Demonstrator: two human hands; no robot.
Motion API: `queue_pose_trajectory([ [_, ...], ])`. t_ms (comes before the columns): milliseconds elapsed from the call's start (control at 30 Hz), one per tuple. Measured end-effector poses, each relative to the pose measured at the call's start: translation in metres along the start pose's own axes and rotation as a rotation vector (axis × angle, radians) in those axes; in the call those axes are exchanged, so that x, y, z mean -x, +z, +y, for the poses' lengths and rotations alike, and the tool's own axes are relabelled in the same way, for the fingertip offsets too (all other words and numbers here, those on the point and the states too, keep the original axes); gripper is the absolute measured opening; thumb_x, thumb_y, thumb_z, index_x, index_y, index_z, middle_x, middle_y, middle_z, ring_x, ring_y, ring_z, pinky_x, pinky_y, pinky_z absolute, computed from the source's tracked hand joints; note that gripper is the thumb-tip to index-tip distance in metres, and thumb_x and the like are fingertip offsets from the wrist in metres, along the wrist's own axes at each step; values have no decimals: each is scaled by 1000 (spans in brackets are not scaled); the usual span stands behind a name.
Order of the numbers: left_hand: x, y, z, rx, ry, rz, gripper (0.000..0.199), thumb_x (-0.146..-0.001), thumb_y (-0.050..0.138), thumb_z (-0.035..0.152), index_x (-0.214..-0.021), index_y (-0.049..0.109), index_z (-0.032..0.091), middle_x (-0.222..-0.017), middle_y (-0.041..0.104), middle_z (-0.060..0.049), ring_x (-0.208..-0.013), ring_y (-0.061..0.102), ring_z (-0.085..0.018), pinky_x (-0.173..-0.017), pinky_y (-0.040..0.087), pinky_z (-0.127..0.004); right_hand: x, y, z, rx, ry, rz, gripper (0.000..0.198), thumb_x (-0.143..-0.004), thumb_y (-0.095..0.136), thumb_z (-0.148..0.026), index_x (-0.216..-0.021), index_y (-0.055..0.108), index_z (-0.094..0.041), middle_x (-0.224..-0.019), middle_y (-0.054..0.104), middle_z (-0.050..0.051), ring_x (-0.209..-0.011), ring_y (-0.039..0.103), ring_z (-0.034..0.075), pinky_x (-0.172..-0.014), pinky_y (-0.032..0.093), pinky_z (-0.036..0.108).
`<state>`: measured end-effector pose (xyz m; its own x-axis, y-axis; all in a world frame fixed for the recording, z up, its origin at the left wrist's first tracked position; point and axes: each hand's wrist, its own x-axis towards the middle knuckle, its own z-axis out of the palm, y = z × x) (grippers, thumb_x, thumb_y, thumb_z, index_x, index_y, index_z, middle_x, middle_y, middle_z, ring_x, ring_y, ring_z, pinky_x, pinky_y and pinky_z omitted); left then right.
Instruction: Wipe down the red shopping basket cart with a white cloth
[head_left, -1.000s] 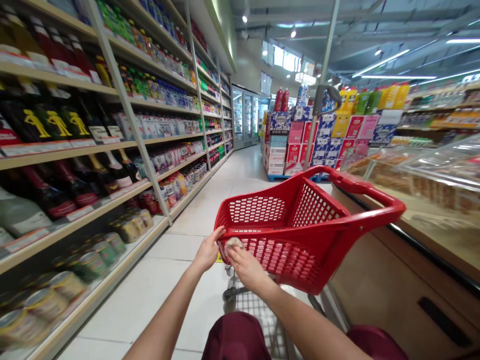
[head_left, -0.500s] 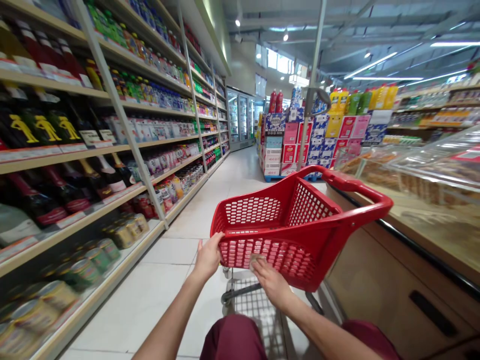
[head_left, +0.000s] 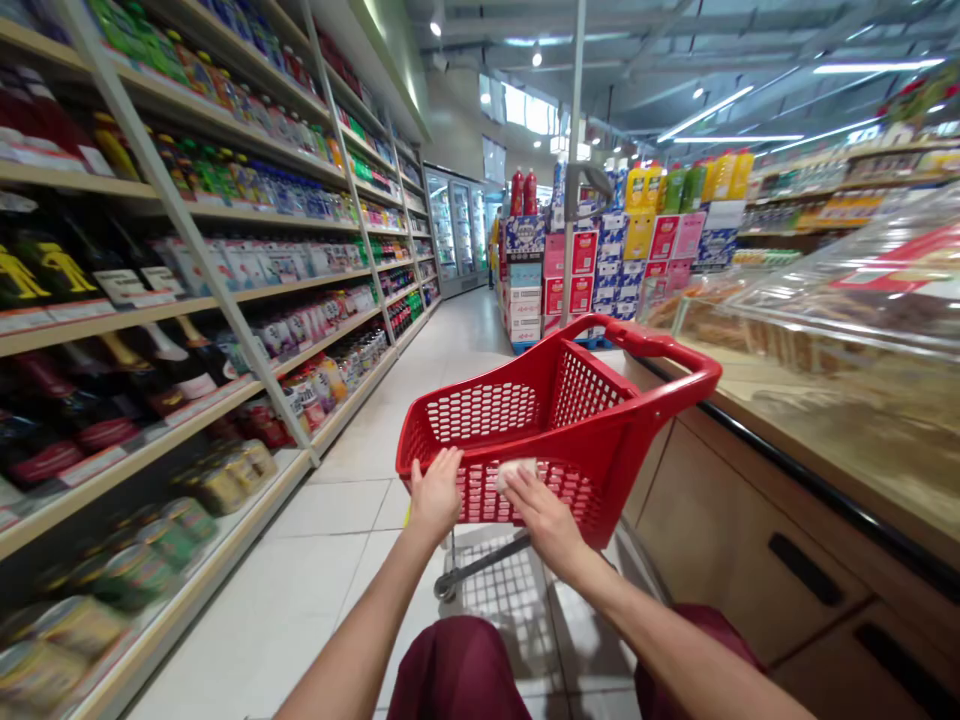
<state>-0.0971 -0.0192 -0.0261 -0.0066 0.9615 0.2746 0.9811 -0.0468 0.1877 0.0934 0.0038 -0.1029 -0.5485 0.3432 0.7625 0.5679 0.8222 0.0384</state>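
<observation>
A red plastic shopping cart (head_left: 630,435) with perforated basket walls stands in front of me, its handle towards the right. At the left end of the basket, my left hand (head_left: 435,497) is on the near rim, its fingertips over the edge and its thumb apart. A small whitish cloth (head_left: 517,469) lies under the fingers of my right hand (head_left: 547,517), pressed to the outside of the near side wall. Part of the cloth is hidden by those fingers.
Drink shelves (head_left: 259,290) run along the left, with cans and bottles. A wooden counter (head_left: 720,510) with covered baked goods is close on the right. Stacked drink cartons (head_left: 581,270) and a metal pole (head_left: 574,100) are beyond the cart. My knees (head_left: 454,665) are below.
My left hand has shifted right along the rim, away from the corner. My right hand and the cloth have moved up the side wall. The view has turned slightly to the right.
</observation>
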Motion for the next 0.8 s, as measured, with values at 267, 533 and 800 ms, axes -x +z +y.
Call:
queue_pose_trajectory([
  [267,-10,9,37,32,52,-35,62,-64,34,1,-125,38,13,-135,37,-7,-126,29,-15,-103,26,-40,10,-6,22,63,14,-89,36,-84,35,-7,-113,54,-15,-114,58,9,-118,41,18,-92,45,35],
  [533,-20,5,58,-6,40,-7,60,-65,34,3,-125,38,11,-133,40,-10,-124,32,-18,-104,20,-46,12,-22,43,81,95,-50,36,-83,36,-7,-114,54,-13,-118,55,11,-119,40,20,-94,42,37],
  [800,-22,9,68,-47,62,10,59,-66,35,5,-124,39,16,-132,42,-8,-123,34,-19,-104,14,-53,16,-33,55,67,162,1,39,-84,35,-8,-120,49,-13,-128,45,10,-126,27,20,-100,35,41],
])
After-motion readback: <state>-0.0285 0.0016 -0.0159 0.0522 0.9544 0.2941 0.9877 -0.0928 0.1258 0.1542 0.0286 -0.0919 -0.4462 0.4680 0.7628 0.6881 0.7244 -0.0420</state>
